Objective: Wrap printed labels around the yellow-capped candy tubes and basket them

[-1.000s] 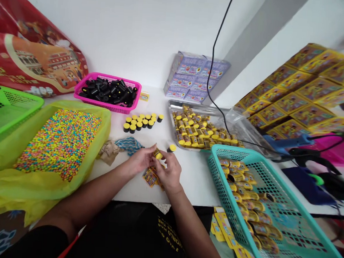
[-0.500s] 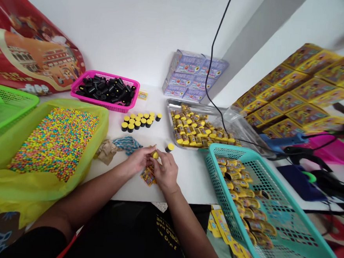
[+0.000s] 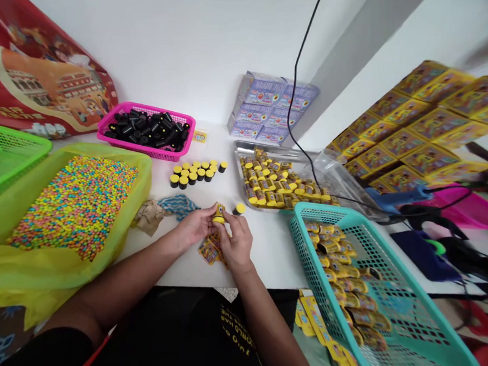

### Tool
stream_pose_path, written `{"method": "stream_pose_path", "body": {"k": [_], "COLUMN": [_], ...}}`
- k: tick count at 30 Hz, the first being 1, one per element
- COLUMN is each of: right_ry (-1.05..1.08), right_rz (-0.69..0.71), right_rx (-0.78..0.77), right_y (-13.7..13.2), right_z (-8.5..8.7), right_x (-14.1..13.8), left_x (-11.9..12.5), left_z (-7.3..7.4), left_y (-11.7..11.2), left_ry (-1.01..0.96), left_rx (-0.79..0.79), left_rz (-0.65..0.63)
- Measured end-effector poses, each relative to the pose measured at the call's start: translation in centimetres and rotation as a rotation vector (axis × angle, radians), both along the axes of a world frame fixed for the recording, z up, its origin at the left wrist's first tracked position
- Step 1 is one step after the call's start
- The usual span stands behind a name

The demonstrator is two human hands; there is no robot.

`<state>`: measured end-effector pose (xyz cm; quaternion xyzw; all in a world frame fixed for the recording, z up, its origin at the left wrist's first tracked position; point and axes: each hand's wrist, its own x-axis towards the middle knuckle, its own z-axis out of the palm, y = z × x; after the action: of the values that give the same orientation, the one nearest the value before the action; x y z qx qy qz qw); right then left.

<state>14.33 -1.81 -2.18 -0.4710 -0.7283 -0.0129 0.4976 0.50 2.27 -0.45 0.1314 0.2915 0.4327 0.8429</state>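
Both my hands work together over the white table. My left hand and my right hand pinch a small yellow-capped tube between their fingertips, with a printed yellow wrapper around it. Under my hands lies a loose pile of colourful printed labels. A black tube with a yellow cap stands just beyond my right fingers. Farther ahead, a tight group of similar capped tubes stands on the table.
A yellow-lined tray of multicoloured candy beads and a green basket lie left. Ahead are a pink basket of black tubes and a steel tray of wrapped tubes. A teal basket of wrapped tubes sits right.
The yellow-capped tube has turned more upright between my fingers and shifted slightly left. The whole view has drifted a little, and my hands stay close together.
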Motion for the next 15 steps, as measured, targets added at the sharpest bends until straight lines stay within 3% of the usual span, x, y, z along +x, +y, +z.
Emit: {"method": "stream_pose_path", "body": {"k": [10, 15], "right_ry": [0.05, -0.216], "right_rz": [0.035, 0.029], "right_rx": [-0.069, 0.025], "right_y": [0.51, 0.64], "right_z": [-0.45, -0.22], "right_x": [-0.11, 0.48], "left_x": [0.56, 0.62], "left_z": [-0.12, 0.68], "left_y": [-0.56, -0.98], "left_ry": [0.034, 0.086], "left_rx": [-0.029, -0.062], "left_rz": [0.023, -0.027]}}
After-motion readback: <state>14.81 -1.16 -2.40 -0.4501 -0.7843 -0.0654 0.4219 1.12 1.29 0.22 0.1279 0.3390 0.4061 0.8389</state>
